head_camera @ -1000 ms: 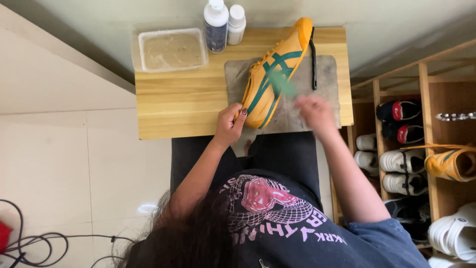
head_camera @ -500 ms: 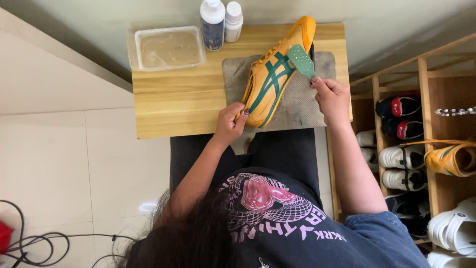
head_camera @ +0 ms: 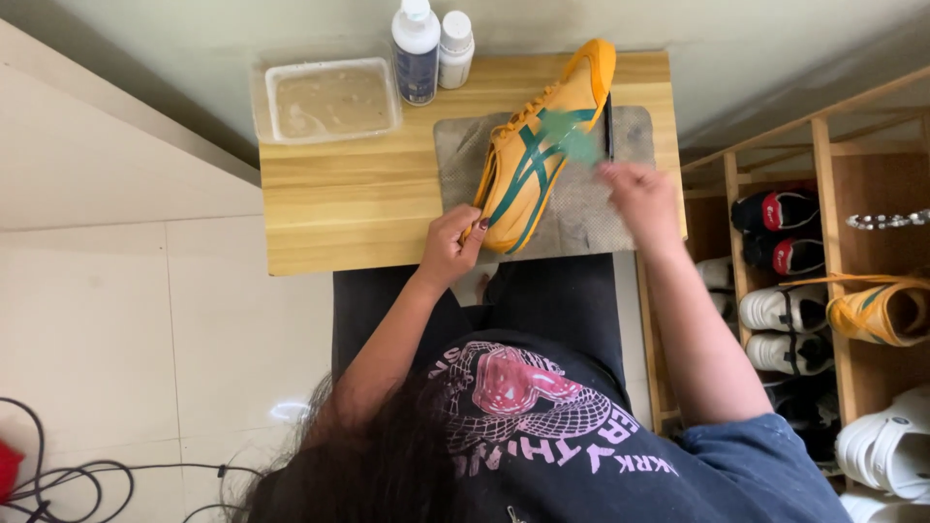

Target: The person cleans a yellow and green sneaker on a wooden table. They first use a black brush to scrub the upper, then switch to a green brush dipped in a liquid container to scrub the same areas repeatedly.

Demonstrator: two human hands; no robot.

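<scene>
Scrubbing of the yellow sneaker with green stripes (head_camera: 538, 155) is judged to be the step in hand: it lies on its side on the grey mat (head_camera: 581, 208) on the wooden desk (head_camera: 358, 199), heel end pinched by the left hand (head_camera: 449, 247), while the right hand (head_camera: 639, 199) is closed on a blurred green brush (head_camera: 572, 140) at the shoe's upper. The next move calls for a firm heel hold and brush strokes kept on the upper, with the tub of cloudy water (head_camera: 329, 100) and two bottles (head_camera: 431, 39) near for wetting.

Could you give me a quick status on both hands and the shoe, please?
Left hand grips yellow shoe at heel. Right hand holds green brush, blurred, against shoe's side. Nothing in the way.
</scene>
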